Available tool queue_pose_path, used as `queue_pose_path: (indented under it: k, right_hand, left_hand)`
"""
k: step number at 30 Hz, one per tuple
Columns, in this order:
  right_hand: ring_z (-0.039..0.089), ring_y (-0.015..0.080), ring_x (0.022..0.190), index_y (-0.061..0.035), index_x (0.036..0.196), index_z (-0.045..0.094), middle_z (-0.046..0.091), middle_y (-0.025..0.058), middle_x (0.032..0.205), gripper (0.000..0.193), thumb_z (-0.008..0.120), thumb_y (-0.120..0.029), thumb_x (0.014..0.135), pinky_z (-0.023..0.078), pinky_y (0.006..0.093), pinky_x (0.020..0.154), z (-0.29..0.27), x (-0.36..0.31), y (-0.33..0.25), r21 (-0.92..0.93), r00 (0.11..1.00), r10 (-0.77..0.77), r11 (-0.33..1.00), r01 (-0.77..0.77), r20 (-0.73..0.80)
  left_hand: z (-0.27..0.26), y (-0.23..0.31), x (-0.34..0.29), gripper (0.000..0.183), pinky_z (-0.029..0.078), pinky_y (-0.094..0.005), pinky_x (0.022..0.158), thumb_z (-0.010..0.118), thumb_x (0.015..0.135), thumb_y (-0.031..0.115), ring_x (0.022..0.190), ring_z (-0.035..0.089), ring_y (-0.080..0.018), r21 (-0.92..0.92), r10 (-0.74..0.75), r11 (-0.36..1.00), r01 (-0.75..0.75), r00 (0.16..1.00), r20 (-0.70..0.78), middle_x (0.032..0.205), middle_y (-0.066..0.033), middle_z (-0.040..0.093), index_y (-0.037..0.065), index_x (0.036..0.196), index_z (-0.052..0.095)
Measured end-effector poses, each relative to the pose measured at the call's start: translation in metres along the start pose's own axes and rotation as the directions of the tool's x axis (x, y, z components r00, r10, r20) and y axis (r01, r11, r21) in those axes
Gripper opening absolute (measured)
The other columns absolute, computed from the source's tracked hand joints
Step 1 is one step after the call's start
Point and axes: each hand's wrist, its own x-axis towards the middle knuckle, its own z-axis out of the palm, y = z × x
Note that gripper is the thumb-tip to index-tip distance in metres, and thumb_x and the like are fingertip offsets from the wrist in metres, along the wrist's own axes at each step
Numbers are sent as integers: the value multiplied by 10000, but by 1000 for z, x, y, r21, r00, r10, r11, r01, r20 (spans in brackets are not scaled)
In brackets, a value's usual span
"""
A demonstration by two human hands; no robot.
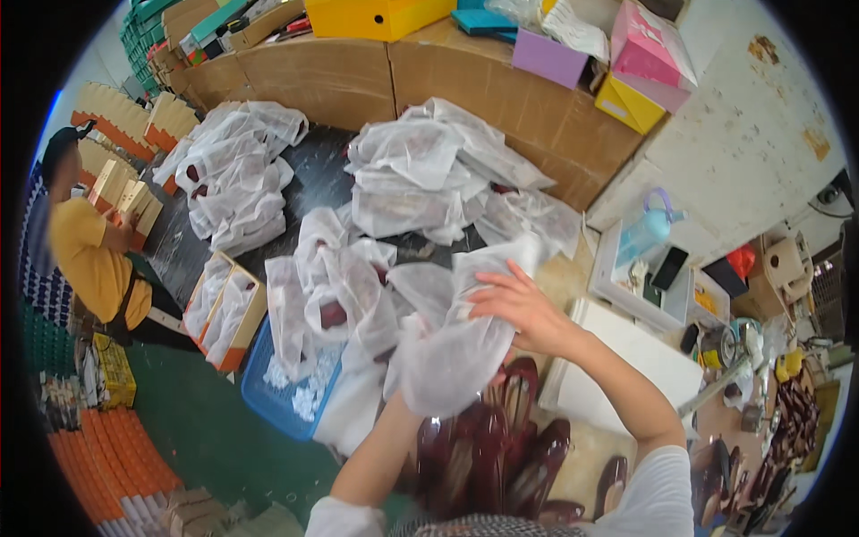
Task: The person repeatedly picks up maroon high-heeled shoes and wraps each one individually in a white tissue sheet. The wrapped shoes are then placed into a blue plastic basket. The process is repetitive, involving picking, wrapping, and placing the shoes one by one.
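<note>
A thin white cloth bag, see-through in places, is held up in front of me. My right hand grips its upper right side, some fingers fanned over the cloth. My left forearm rises to the bag's lower left, and the cloth covers most of my left hand and its fingers. Whether a shoe is inside this bag I cannot make out. Below it lie several glossy dark red shoes. Just left of the bag, more wrapped shoes are heaped in white cloth.
Piles of wrapped shoes cover the black table. An orange-edged box stands beside a blue basket holding crumpled white pieces. At right are a white stack and a bin with a blue bottle. A co-worker handles boxes at far left.
</note>
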Motion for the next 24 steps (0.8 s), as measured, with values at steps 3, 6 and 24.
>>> queue_pose_path:
  k: [3, 6, 24]
  right_hand:
    - [340, 319, 1299, -97, 1173, 526, 477, 96, 1307, 506, 628, 17, 690, 218, 492, 1093, -20, -36, -58, -125, 969, 150, 976, -176, -197]
    - [489, 333, 1124, -75, 1147, 582, 549, 116, 1217, 448, 629, 36, 716, 403, 416, 941, -33, -82, -112, 140, 679, 439, 883, -449, -589]
    - [552, 313, 1075, -12, 1372, 352, 534, 196, 1194, 666, 643, -22, 773, 442, 353, 901, -12, -152, -215, 462, 509, 686, 727, -507, -520]
  left_hand:
    - [9, -26, -6, 674, 346, -403, 1046, 382, 907, 560, 1244, 421, -273, -495, 88, 868, -32, 992, 91, 1383, -102, 401, 90, 1386, 325]
    - [24, -33, -14, 590, 430, -402, 981, 358, 934, 535, 1174, 496, -246, -573, 149, 804, -163, 986, -72, 1318, -95, 471, 96, 1325, 406]
    - [118, -123, -67, 760, 230, -450, 1065, 694, 759, 216, 1238, 399, -342, 746, 660, -645, -167, 371, 654, 1368, -194, 359, 37, 1382, 298]
